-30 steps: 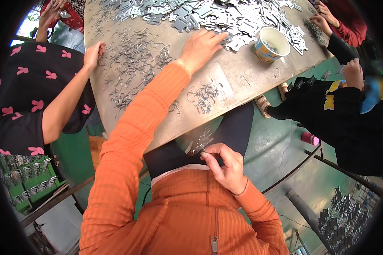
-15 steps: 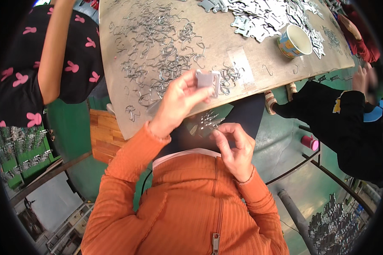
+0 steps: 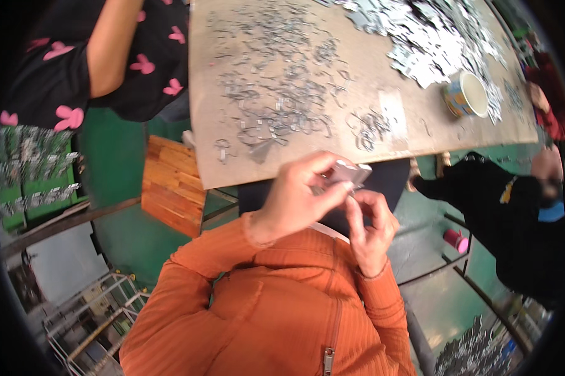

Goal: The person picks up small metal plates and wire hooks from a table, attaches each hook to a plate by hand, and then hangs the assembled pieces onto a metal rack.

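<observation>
In my left hand (image 3: 301, 197) I grip one or more small flat silver metal plates (image 3: 351, 170) between thumb and fingers, just beyond the table's near edge. Close against the plates' lower end is my right hand (image 3: 371, 232), its thumb and fingertips pinched together. What those fingertips hold is blurred and mostly hidden. On the table (image 3: 232, 172) beyond lie a small heap of bent wire hooks (image 3: 370, 128) and a wide scatter of similar hooks (image 3: 282, 94).
A large pile of flat metal plates (image 3: 426, 50) covers the far right of the table, beside a paper tub (image 3: 467, 97). A wooden stool (image 3: 173, 188) stands left. A person in black with pink shapes (image 3: 126, 62) is at left; other people are at right.
My left hand has come back from over the table with its plates to meet my right hand. The spiky metal pieces by my right fingers are hidden now. The view has shifted.
</observation>
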Tool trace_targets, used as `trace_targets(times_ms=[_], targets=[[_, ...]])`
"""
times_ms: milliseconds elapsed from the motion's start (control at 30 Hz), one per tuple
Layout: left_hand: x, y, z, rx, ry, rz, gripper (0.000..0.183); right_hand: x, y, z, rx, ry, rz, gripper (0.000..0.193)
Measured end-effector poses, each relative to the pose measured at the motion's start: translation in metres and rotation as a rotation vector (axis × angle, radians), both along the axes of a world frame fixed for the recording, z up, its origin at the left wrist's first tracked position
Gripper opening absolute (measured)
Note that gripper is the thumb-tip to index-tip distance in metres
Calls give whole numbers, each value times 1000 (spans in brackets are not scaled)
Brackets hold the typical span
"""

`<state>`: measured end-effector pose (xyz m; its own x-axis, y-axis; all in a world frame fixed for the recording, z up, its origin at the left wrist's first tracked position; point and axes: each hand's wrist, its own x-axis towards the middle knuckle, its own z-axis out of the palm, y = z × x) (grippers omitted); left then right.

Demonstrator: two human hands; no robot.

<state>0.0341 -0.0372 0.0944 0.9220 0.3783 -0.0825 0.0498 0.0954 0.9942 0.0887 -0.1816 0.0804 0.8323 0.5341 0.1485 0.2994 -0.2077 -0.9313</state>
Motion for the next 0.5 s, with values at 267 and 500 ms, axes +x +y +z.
trace_targets(times_ms=[267, 500], targets=[[-17, 6, -8, 333, -86, 41, 14, 17, -12, -7, -123, 153, 119, 14], [-27, 9, -29, 263, -134, 31, 13, 95, 86, 7, -174, -97, 376, 8]])
